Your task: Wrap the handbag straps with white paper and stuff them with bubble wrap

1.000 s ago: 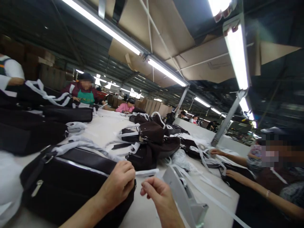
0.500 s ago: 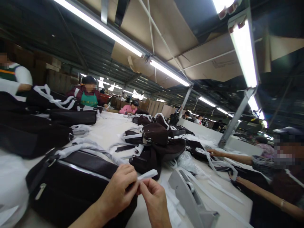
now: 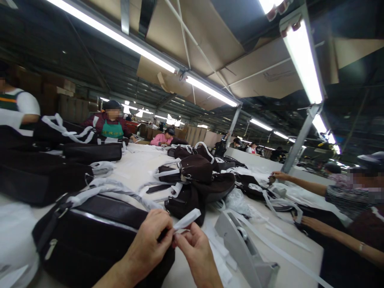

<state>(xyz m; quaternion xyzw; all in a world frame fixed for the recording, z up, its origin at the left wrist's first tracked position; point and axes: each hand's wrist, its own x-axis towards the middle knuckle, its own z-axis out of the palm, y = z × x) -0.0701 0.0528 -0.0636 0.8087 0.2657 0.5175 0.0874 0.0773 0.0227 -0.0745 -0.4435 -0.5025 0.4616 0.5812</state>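
Observation:
A dark bag [image 3: 96, 236] with a silvery zipper line and a metal zip pull lies at the lower left, its strap [image 3: 111, 186] wrapped in white material. At its right end my left hand [image 3: 150, 240] is closed in a pinch on a white strip [image 3: 189, 219]. My right hand [image 3: 195, 250] pinches the same strip from the right, fingertips meeting those of my left hand. The strip's free end sticks up to the right. What lies between the fingertips is mostly hidden.
A grey tape dispenser [image 3: 240, 244] stands right of my hands, beside long white strips. Dark bags [image 3: 195, 168] are piled mid-table, with more bags [image 3: 39, 176] at the left. A co-worker's hands [image 3: 315, 226] handle bags at the right. Other people sit or stand farther back.
My hands have shifted slightly right and down, and the strip's free end stands higher between them. The co-worker's far hand at the right has moved a little to the right and up.

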